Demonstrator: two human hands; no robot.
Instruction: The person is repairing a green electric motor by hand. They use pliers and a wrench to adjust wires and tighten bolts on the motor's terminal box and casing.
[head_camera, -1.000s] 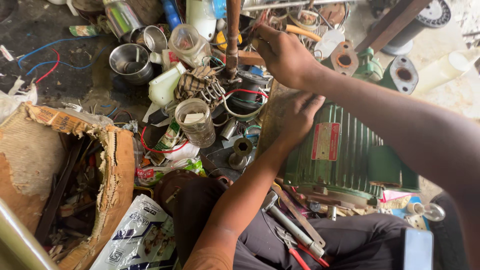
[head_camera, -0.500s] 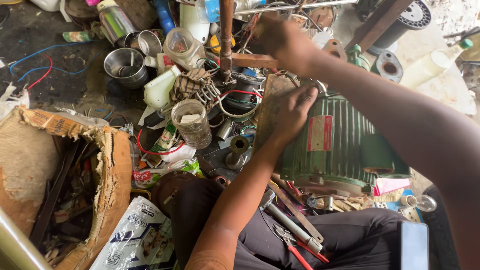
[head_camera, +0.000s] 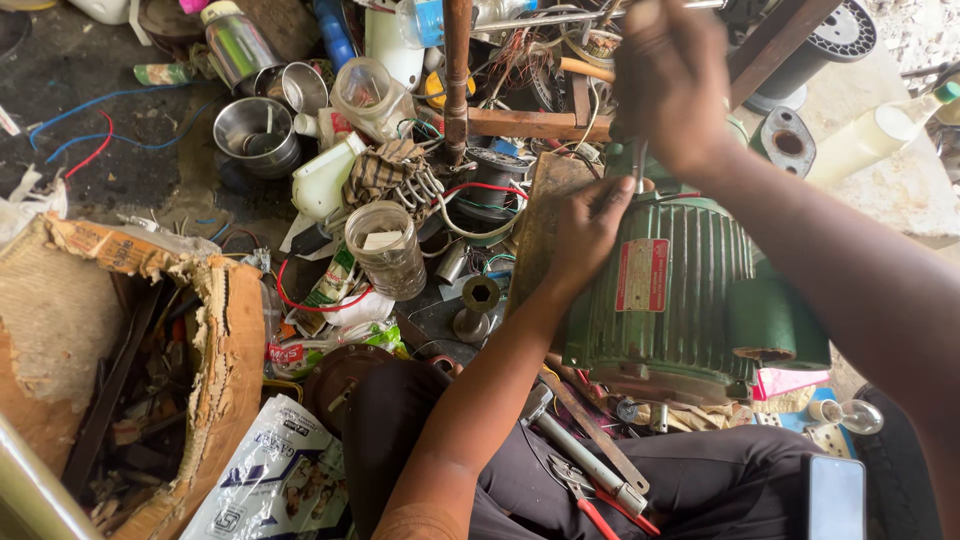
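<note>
Head view, my left hand (head_camera: 590, 225) pressed flat on the green motor (head_camera: 670, 300) mid-frame, right hand (head_camera: 670, 85) above gripping a thin metal tool (head_camera: 638, 160), clutter upper left

Daylight, even and fairly bright, no hard glare. Brightest patch is the pale ground (head_camera: 900, 180) at upper right, near washed out. Dark floor (head_camera: 130, 190) at upper left reads dim and muddy. Shadows soft, mostly under the clutter and beneath the left hand (head_camera: 590, 225) on the green motor (head_camera: 680, 300). Right hand (head_camera: 670, 80) shows motion blur, edges smeared. Centre is sharp; the motor's ribs are crisp. Small highlights on the steel bowl (head_camera: 255, 135) and glass jar (head_camera: 385, 250). Wide-angle stretch at the borders; the cardboard box (head_camera: 140, 330) bows at lower left. Phone (head_camera: 835, 497) at the bottom edge is slightly soft.
</note>
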